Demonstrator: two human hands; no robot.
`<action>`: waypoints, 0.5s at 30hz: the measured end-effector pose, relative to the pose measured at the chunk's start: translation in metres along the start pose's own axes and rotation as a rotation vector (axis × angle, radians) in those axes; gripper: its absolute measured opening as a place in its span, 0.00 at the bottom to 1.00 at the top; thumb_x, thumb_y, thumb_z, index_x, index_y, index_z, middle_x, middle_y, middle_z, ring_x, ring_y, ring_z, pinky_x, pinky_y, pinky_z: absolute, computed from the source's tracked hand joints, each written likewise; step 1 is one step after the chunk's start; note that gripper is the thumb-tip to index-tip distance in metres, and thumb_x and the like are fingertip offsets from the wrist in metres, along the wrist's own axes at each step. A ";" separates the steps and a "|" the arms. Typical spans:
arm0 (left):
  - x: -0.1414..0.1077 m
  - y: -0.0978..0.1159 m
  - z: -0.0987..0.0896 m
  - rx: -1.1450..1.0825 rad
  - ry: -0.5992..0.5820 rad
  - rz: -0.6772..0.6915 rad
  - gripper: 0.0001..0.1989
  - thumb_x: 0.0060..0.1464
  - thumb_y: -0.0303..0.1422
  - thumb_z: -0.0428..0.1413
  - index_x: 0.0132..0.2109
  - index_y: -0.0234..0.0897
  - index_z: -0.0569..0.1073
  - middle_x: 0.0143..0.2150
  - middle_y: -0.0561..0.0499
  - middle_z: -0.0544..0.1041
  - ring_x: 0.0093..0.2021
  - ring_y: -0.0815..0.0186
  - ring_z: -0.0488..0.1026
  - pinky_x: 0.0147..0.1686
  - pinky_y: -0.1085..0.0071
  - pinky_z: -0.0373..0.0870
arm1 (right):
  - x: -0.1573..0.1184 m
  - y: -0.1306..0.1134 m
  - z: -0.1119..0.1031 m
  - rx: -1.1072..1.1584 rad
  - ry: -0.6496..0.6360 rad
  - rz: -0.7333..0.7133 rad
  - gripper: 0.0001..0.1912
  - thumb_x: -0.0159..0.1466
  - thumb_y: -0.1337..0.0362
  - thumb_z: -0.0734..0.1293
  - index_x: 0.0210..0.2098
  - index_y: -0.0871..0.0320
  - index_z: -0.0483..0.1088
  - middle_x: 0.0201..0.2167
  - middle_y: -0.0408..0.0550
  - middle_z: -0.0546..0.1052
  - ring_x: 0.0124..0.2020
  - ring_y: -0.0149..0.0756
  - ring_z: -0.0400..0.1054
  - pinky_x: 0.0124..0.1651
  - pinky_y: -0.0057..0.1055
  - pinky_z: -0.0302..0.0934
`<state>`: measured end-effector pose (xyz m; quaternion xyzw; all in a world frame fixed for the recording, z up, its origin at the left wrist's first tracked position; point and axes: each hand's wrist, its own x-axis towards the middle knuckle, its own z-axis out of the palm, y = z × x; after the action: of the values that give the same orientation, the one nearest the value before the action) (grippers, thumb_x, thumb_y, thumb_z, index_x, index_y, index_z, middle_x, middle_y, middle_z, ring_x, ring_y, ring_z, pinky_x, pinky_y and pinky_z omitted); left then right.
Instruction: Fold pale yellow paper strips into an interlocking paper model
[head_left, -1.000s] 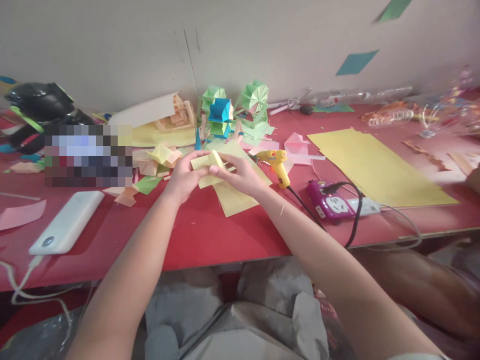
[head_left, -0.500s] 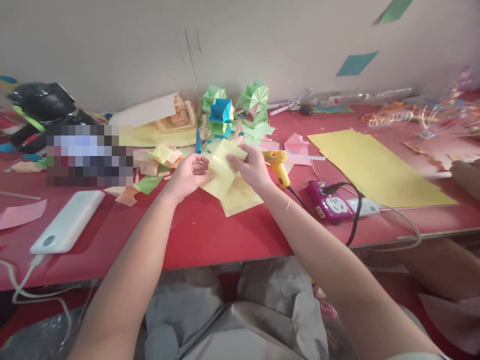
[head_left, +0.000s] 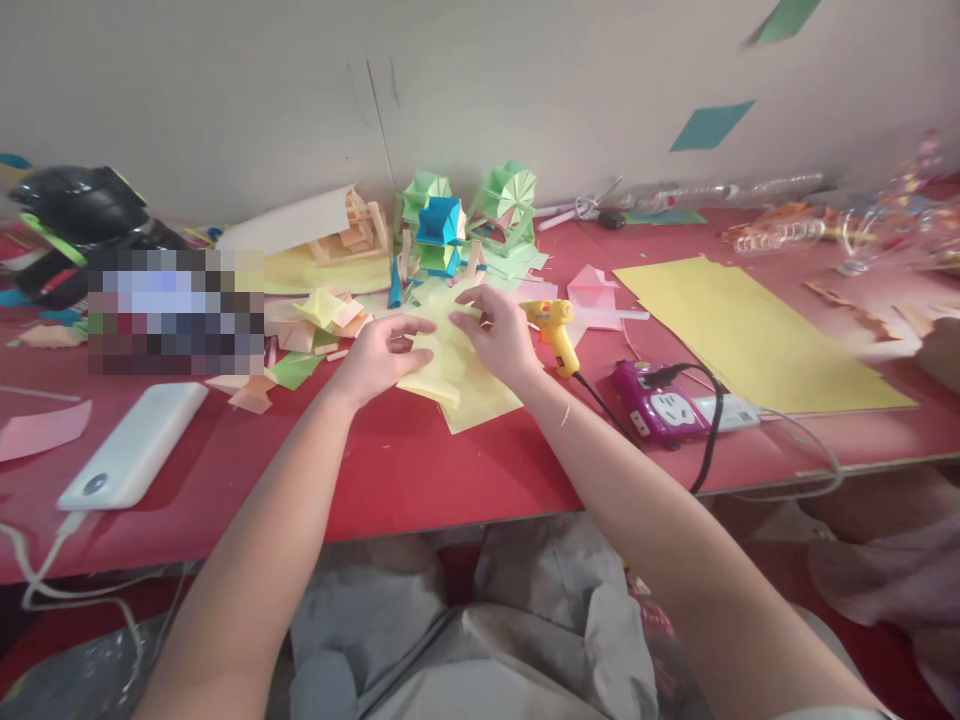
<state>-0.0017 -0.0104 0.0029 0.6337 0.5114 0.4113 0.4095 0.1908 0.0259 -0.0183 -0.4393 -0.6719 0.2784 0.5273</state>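
Observation:
A small pale yellow sheet of paper (head_left: pixel 436 362) is between my hands, its lower edge curling. My left hand (head_left: pixel 386 358) pinches its left side between thumb and fingers. My right hand (head_left: pixel 499 335) is bent over the upper right part of the sheet, thumb and fingertips closed at its edge. Beneath it, another yellow paper piece (head_left: pixel 487 398) lies on the red table (head_left: pixel 420 480). Just right of my right hand rests a yellow glue gun (head_left: pixel 556 333). Behind my hands stands a folded-paper model with a blue paper box (head_left: pixel 439 222) and green paper wheels (head_left: pixel 508 193).
A purple power socket (head_left: pixel 660 400) with cables sits at right, near large yellow sheets (head_left: pixel 757 335). At left are a white power bank (head_left: pixel 135 445), paper scraps (head_left: pixel 300 335) and a black object (head_left: pixel 82 205). Another person's hand (head_left: pixel 941 352) shows at the right edge.
The yellow sheet between my hands has tilted and folded over toward me, its lower edge now curled. My right hand's fingers have lifted and shifted slightly left.

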 end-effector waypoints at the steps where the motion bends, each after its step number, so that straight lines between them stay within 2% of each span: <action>1: 0.000 0.000 0.000 -0.007 -0.005 0.002 0.21 0.43 0.35 0.69 0.47 0.37 0.81 0.49 0.45 0.80 0.41 0.62 0.76 0.49 0.59 0.73 | 0.000 0.001 0.000 -0.012 0.000 -0.011 0.05 0.62 0.64 0.70 0.38 0.54 0.72 0.28 0.41 0.72 0.28 0.31 0.63 0.37 0.32 0.63; 5: 0.000 0.000 0.003 -0.019 0.018 -0.017 0.24 0.42 0.35 0.70 0.49 0.36 0.80 0.51 0.43 0.80 0.49 0.58 0.77 0.56 0.56 0.70 | -0.002 0.005 0.001 -0.018 -0.011 -0.124 0.02 0.65 0.64 0.68 0.37 0.54 0.72 0.34 0.44 0.76 0.35 0.34 0.69 0.38 0.32 0.64; 8: 0.000 0.002 0.004 -0.069 0.030 -0.037 0.24 0.41 0.35 0.70 0.48 0.36 0.80 0.53 0.42 0.80 0.57 0.54 0.75 0.62 0.54 0.66 | -0.002 0.009 0.002 -0.028 -0.003 -0.230 0.07 0.68 0.62 0.65 0.37 0.54 0.76 0.39 0.48 0.77 0.40 0.37 0.71 0.42 0.35 0.66; 11: -0.001 0.005 0.004 -0.139 0.033 -0.067 0.25 0.40 0.34 0.70 0.48 0.36 0.80 0.56 0.42 0.79 0.61 0.52 0.72 0.65 0.54 0.61 | 0.001 0.012 0.001 -0.078 0.058 -0.299 0.10 0.69 0.61 0.65 0.37 0.52 0.80 0.40 0.49 0.75 0.41 0.38 0.69 0.45 0.39 0.66; 15: -0.001 0.008 0.004 -0.158 0.067 -0.078 0.26 0.40 0.33 0.70 0.49 0.35 0.79 0.57 0.41 0.78 0.63 0.51 0.70 0.66 0.54 0.59 | 0.003 0.012 -0.001 -0.129 0.108 -0.331 0.09 0.67 0.62 0.68 0.34 0.51 0.81 0.37 0.49 0.72 0.38 0.38 0.66 0.48 0.41 0.64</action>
<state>0.0044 -0.0131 0.0088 0.5650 0.5152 0.4550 0.4564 0.1951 0.0342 -0.0267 -0.3701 -0.7220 0.1202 0.5721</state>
